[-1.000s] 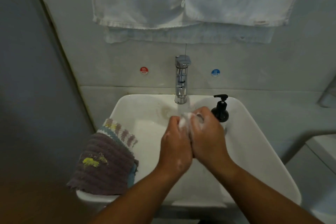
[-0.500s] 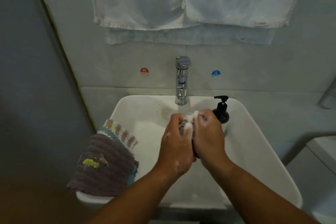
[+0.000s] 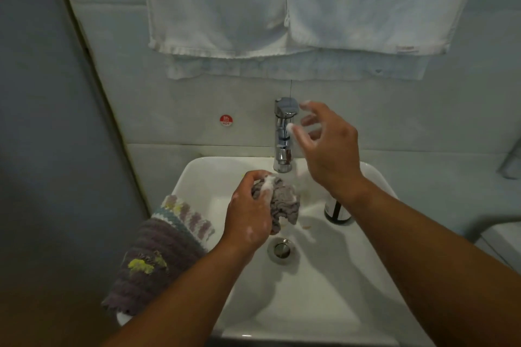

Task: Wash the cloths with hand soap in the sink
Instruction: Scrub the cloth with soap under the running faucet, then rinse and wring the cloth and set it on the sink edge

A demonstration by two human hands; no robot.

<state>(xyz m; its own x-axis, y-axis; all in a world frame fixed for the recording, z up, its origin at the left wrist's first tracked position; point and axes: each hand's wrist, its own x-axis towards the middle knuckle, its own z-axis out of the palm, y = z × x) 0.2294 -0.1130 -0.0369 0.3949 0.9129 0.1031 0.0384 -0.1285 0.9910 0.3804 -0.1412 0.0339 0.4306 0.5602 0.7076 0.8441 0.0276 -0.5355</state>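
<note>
My left hand [image 3: 248, 211] grips a bunched, soapy grey cloth [image 3: 282, 203] over the white sink [image 3: 324, 290], just below the spout. Up beside the chrome tap [image 3: 284, 132], my right hand [image 3: 324, 144] has its fingers spread, foam on the tips, close to the tap's handle and holding nothing. A dark purple striped cloth [image 3: 158, 256] with a yellow patch hangs over the sink's left rim. The black soap dispenser [image 3: 337, 211] is mostly hidden behind my right forearm.
White towels [image 3: 282, 8] hang on the wall above the tap. A red hot-water sticker [image 3: 226, 120] is left of the tap. The drain plug [image 3: 281, 249] sits in the basin's middle. A grey wall runs along the left.
My right hand let go of the cloth and rose to the tap. My left hand now holds the cloth alone. The view has tipped down.
</note>
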